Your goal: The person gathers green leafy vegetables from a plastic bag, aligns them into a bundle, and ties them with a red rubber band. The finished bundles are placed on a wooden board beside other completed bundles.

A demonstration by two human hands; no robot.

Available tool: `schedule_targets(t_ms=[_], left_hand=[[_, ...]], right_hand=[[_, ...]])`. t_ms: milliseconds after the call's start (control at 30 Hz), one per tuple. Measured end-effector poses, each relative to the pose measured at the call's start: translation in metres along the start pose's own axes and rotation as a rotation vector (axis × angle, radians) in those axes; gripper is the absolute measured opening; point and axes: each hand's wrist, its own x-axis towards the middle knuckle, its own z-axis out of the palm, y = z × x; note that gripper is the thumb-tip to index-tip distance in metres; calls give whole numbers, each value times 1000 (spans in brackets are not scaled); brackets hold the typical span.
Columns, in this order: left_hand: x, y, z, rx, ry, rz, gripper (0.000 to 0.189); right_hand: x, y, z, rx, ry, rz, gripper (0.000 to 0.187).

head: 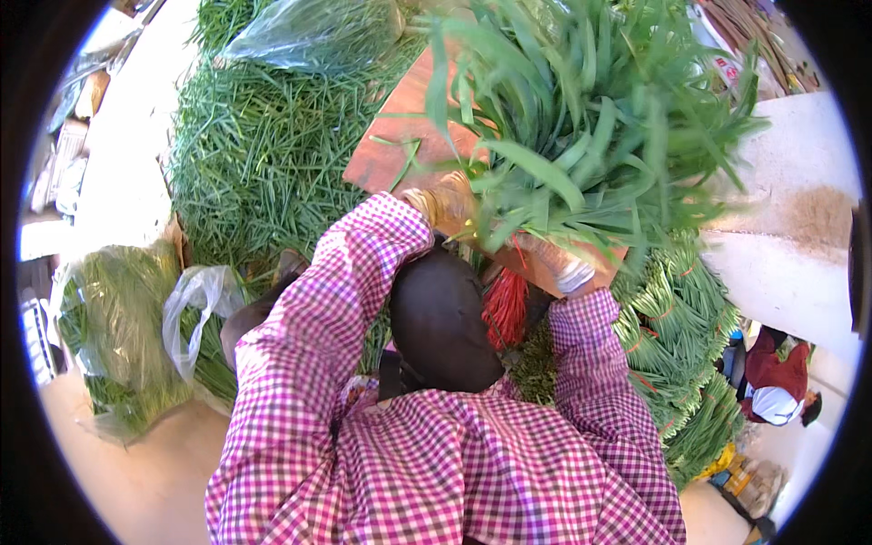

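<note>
A large bunch of long flat green leaves, like garlic chives (586,129), spreads blurred over an orange-red board (402,129). My left hand (451,201) is at the bunch's lower left, and my right hand (541,253) at its lower edge; both appear closed around its base, though leaves hide most of the fingers. Pale crinkled material wraps both wrists. Red ties (505,308) hang just below the board, beside a dark rounded shape (443,320). A few loose leaves (409,163) lie on the board's left part.
Loose green leaves (266,150) form a wide pile at left, with a clear plastic bag (313,34) on top. Bagged greens (122,334) stand lower left. Tied green bundles (674,334) are stacked at right, near a white surface (797,184). Another person (776,375) is at far right.
</note>
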Motion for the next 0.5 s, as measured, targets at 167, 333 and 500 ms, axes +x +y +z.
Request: schedule_targets(t_ms=[167, 333, 500], left_hand=[[42, -11, -24, -226, -239, -262, 87], [32, -26, -24, -354, -131, -455, 74], [16, -73, -21, -321, 137, -439, 84]], right_hand=[[9, -19, -1, -663, 174, 139, 62], [8, -9, 15, -141, 179, 242, 72], [2, 22, -16, -330, 237, 307, 72]])
